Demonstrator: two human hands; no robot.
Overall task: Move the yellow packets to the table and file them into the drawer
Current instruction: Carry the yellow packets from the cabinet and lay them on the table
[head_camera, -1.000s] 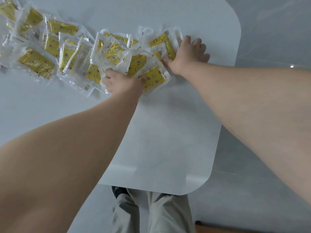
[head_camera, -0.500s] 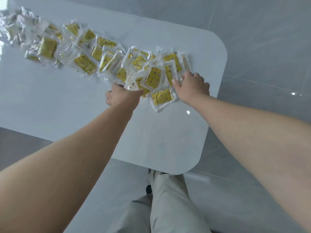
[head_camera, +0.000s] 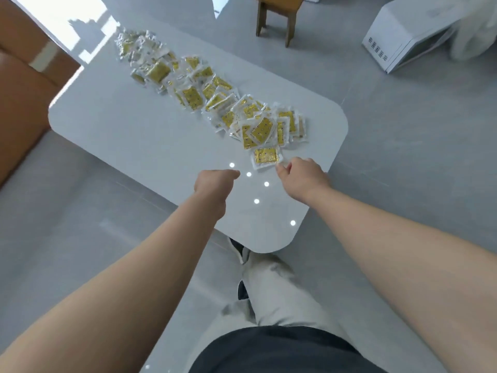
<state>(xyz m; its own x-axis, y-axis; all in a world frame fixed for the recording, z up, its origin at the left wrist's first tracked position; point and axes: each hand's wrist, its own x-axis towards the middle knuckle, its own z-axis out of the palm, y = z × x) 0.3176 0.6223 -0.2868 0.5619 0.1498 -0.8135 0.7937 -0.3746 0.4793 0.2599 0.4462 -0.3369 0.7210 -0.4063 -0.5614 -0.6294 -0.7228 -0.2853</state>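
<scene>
Nearest you, above the near end of the white table [head_camera: 134, 130], your left hand [head_camera: 215, 184] is clenched into an empty fist, clear of the packets. Just right of it, your right hand [head_camera: 304, 176] curls its fingertips at the near right corner of the nearest packet [head_camera: 266, 156]; I cannot tell whether they pinch it. Beyond, the other yellow packets [head_camera: 242, 111] lie overlapping in a band running toward the table's far left. Farther off, a wooden stool [head_camera: 277, 14] stands on the floor.
</scene>
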